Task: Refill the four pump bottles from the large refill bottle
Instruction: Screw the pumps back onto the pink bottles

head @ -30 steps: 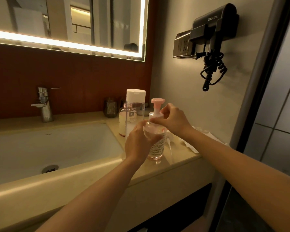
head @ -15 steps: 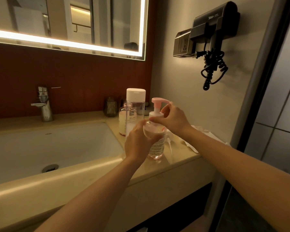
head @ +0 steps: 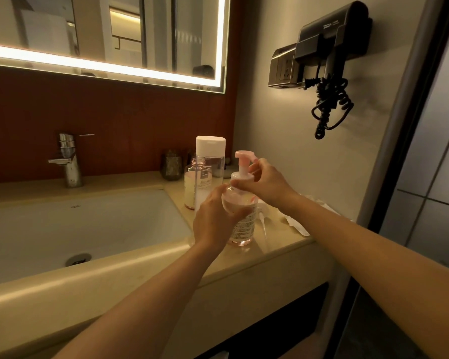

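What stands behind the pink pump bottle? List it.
Behind the pink pump bottle, leftward: a tall clear bottle with a white cap and a smaller bottle. The left hand covers the tall bottle's base; the right hand hides what lies directly behind.

Left hand (head: 213, 222) grips the pump bottle (head: 244, 226), right hand (head: 267, 183) pinches its collar (head: 240, 176)

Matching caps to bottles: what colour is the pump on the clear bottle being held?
The plastic pump is pale pink; the head view shows it.
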`<state>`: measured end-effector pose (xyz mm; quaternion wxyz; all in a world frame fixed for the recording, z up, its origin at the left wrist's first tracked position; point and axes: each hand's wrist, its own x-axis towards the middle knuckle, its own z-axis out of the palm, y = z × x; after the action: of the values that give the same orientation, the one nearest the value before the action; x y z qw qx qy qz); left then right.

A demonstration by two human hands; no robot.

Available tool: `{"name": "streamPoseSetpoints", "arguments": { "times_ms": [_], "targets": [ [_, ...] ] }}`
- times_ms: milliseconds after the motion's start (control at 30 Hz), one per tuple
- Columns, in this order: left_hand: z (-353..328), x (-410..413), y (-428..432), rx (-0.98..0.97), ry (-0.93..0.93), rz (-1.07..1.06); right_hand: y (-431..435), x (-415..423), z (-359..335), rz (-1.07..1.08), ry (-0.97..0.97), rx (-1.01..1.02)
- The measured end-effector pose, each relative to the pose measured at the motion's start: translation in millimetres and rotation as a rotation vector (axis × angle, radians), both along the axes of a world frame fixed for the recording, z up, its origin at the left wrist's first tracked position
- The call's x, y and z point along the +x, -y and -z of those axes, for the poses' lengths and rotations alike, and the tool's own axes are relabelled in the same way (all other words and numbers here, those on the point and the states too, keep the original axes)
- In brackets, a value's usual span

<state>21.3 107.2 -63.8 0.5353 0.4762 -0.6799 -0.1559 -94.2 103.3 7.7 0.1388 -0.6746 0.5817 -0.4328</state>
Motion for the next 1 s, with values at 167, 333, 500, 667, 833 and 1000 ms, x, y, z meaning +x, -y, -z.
{"name": "streamPoseSetpoints", "arguments": {
  "times_ms": [167, 333, 500, 667, 833, 1000],
  "targets": [
    [-0.6, -0.5, -0.2, 0.007, -0.007, 0.004, -6.6, -6.1, -3.4, -0.155, 0.102, 0.073],
    [-0.8, -0.5, -1.0, -0.005, -0.005, 0.006, -4.4, -3.7, 2.5, -0.050, 0.010, -0.101],
    [1.0, -0.3, 0.6, -0.013, 0.006, -0.010, -2.1, -1.5, -8.7, -0.073, -0.081, 0.021],
    [2.6, -0.7, 2.2, -0.021, 0.019, -0.003, -8.6, -6.6, 0.6, -0.171, -0.008, -0.002],
    [1.4, 1.3, 3.1, -0.044, 0.028, 0.006, -2.4, -7.2, -2.7, -0.107, -0.071, -0.031],
    [8.7, -2.8, 0.0, -0.113, 0.036, -0.105, -1.0, -4.9, 1.2, -0.100, -0.049, -0.027]
  ]
}}
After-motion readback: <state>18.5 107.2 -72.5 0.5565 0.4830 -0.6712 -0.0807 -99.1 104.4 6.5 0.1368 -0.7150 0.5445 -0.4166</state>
